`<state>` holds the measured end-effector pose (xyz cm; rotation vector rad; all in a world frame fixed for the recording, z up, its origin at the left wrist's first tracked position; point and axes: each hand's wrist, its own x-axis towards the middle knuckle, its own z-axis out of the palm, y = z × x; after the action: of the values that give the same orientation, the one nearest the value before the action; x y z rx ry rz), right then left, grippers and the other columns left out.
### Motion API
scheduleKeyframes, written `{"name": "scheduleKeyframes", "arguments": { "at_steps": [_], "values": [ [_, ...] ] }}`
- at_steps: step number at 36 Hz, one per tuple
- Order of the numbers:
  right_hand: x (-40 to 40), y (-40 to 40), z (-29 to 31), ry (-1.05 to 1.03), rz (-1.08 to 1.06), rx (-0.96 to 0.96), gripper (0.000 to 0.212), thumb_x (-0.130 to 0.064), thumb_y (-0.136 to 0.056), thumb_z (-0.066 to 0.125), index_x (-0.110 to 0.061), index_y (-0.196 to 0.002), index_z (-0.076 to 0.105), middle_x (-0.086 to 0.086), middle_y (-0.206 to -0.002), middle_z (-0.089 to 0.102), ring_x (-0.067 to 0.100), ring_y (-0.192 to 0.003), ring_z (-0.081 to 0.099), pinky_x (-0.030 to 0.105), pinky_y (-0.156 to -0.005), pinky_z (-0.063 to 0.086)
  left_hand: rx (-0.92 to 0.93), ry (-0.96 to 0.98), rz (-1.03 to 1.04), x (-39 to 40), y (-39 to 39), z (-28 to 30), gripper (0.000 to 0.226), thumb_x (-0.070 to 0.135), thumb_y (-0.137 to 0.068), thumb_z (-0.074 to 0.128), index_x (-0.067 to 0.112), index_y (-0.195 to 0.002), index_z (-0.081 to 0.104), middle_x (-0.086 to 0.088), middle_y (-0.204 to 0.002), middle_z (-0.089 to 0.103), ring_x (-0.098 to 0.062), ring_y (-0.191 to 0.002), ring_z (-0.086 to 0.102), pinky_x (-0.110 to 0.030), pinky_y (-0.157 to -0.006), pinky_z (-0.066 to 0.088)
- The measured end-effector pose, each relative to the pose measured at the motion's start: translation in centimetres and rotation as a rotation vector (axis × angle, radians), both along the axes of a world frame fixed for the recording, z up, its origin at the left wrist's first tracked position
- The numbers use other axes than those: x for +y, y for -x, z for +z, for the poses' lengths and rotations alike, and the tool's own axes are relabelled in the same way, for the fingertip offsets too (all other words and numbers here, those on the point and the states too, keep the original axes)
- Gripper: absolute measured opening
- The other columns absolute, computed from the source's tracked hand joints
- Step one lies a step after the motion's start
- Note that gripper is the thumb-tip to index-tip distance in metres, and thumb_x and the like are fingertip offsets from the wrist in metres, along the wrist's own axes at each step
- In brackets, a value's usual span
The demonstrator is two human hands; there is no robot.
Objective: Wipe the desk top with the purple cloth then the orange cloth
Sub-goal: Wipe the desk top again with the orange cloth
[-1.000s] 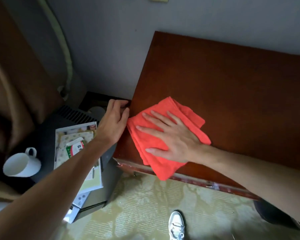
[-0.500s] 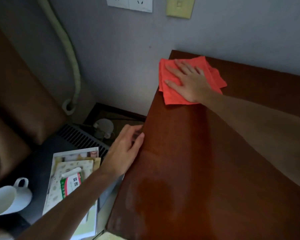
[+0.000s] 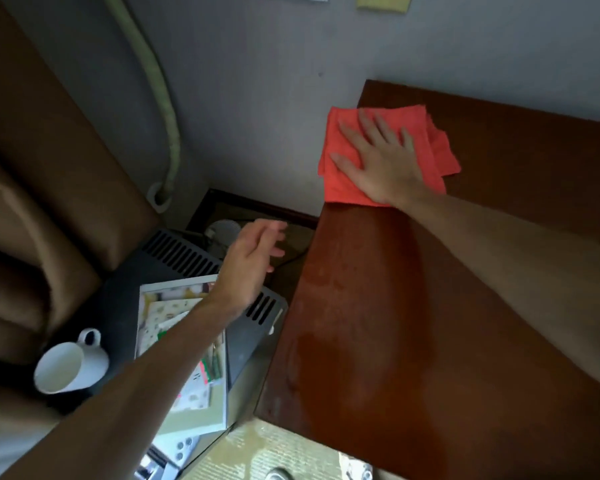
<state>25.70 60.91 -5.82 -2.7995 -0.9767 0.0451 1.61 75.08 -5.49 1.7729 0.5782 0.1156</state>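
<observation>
The orange cloth (image 3: 437,147), folded, lies on the far left corner of the dark red-brown desk top (image 3: 395,323), its left side hanging past the desk's edge. My right hand (image 3: 381,161) presses flat on it, fingers spread and pointing at the wall. My left hand (image 3: 250,265) hovers off the desk's left edge, over a dark vented unit, fingers loosely apart and holding nothing. A damp-looking streak shows on the desk nearer to me. No purple cloth is in view.
Left of the desk stands a dark vented unit (image 3: 181,254) with booklets and papers (image 3: 184,393) and a white cup (image 3: 68,367) on it. A pale hose (image 3: 160,98) runs down the grey wall. Brown fabric (image 3: 49,202) fills the left side. A shoe (image 3: 278,474) shows on the floor.
My right hand slid the orange cloth from the near left edge to the far left corner. My left hand has come off the desk's edge and now hangs free beside it.
</observation>
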Motion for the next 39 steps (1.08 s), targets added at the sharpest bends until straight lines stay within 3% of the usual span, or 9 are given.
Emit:
{"name": "scheduleKeyframes", "arguments": {
  "at_steps": [4, 7, 11, 16, 21, 24, 27, 33, 39],
  "values": [
    [-1.5, 10.4, 0.1, 0.002, 0.06, 0.02, 0.078, -0.073, -0.094, 0.018, -0.034, -0.162, 0.026, 0.004, -0.172, 0.018, 0.028, -0.158, 0.015, 0.058, -0.123, 0.014, -0.01, -0.052, -0.037, 0.9, 0.0, 1.4, 0.019, 0.046, -0.098, 0.043, 0.04, -0.097, 0.061, -0.01, -0.121, 0.057, -0.009, -0.087, 0.064, -0.026, -0.068, 0.047],
    [-2.7, 19.4, 0.0, 0.019, 0.158, 0.023, 0.074, -0.071, -0.098, 0.023, -0.035, -0.162, 0.024, 0.003, -0.172, 0.015, 0.026, -0.159, 0.01, 0.059, -0.124, 0.012, -0.042, -0.176, -0.065, 1.8, 0.0, 2.6, 0.025, 0.032, -0.106, 0.041, 0.026, -0.098, 0.064, -0.003, -0.105, 0.053, -0.019, -0.092, 0.059, -0.018, -0.066, 0.045],
    [-4.1, 29.1, 0.1, -0.011, 0.105, 0.037, 0.075, -0.07, -0.098, 0.031, -0.034, -0.163, 0.023, 0.002, -0.172, 0.016, 0.026, -0.159, 0.01, 0.058, -0.125, 0.01, 0.019, -0.44, -0.232, 2.6, 1.2, 4.5, 0.034, 0.038, -0.105, 0.043, 0.013, -0.116, 0.063, 0.003, -0.104, 0.048, -0.016, -0.098, 0.054, -0.031, -0.089, 0.042],
    [-5.5, 35.6, 0.4, -0.04, 0.109, 0.064, 0.073, -0.07, -0.102, 0.027, -0.03, -0.163, 0.024, 0.003, -0.172, 0.019, 0.025, -0.159, 0.014, 0.058, -0.124, 0.016, 0.067, -0.443, -0.423, 1.5, 4.2, 4.5, 0.032, 0.035, -0.103, 0.049, 0.013, -0.121, 0.063, -0.004, -0.111, 0.055, -0.018, -0.106, 0.058, -0.031, -0.099, 0.042],
    [-6.6, 33.5, 1.7, -0.195, 0.005, 0.099, 0.069, -0.059, -0.103, 0.04, -0.02, -0.159, 0.033, -0.002, -0.161, 0.043, 0.015, -0.146, 0.042, 0.037, -0.115, 0.029, 0.278, -0.331, -0.555, 0.4, 7.6, 2.8, 0.077, 0.071, -0.084, 0.052, 0.013, -0.135, 0.055, -0.006, -0.124, 0.056, -0.016, -0.116, 0.058, -0.029, -0.102, 0.043],
    [-7.9, 29.1, 2.8, -0.184, -0.062, 0.06, 0.08, -0.059, -0.09, 0.052, -0.014, -0.155, 0.041, 0.003, -0.158, 0.047, 0.019, -0.144, 0.044, 0.038, -0.11, 0.033, 0.389, -0.279, -0.64, 0.3, 8.9, 2.5, 0.094, 0.079, -0.066, 0.054, 0.016, -0.136, 0.053, -0.006, -0.128, 0.058, -0.017, -0.117, 0.058, -0.036, -0.102, 0.046],
    [-9.0, 26.7, 3.3, -0.026, 0.078, 0.202, 0.08, -0.065, -0.09, 0.043, -0.019, -0.155, 0.042, 0.001, -0.157, 0.046, 0.022, -0.141, 0.044, 0.041, -0.107, 0.04, 0.384, -0.308, -0.614, 0.0, 9.1, 2.6, 0.083, 0.07, -0.061, 0.07, 0.017, -0.124, 0.059, -0.004, -0.117, 0.066, -0.017, -0.108, 0.063, -0.036, -0.093, 0.051],
    [-8.7, 26.2, 5.7, 0.103, 0.059, 0.325, 0.049, -0.049, -0.095, 0.064, -0.025, -0.138, 0.058, 0.001, -0.127, 0.049, 0.025, -0.122, 0.045, 0.04, -0.099, 0.037, 0.276, -0.517, -0.619, -1.5, 7.2, 5.5, 0.032, 0.036, -0.071, 0.087, 0.02, -0.088, 0.065, 0.003, -0.087, 0.063, -0.015, -0.085, 0.06, -0.016, -0.063, 0.038],
    [-10.5, 23.0, 12.5, -0.086, 0.009, 0.257, 0.033, -0.045, -0.094, 0.068, -0.021, -0.117, 0.067, -0.001, -0.117, 0.044, 0.02, -0.108, 0.043, 0.039, -0.091, 0.048, -0.014, -0.459, -0.62, -1.7, 4.1, 12.6, 0.024, 0.027, -0.068, 0.084, 0.025, -0.075, 0.062, 0.011, -0.074, 0.06, -0.006, -0.074, 0.056, -0.021, -0.067, 0.039]
  ]
}}
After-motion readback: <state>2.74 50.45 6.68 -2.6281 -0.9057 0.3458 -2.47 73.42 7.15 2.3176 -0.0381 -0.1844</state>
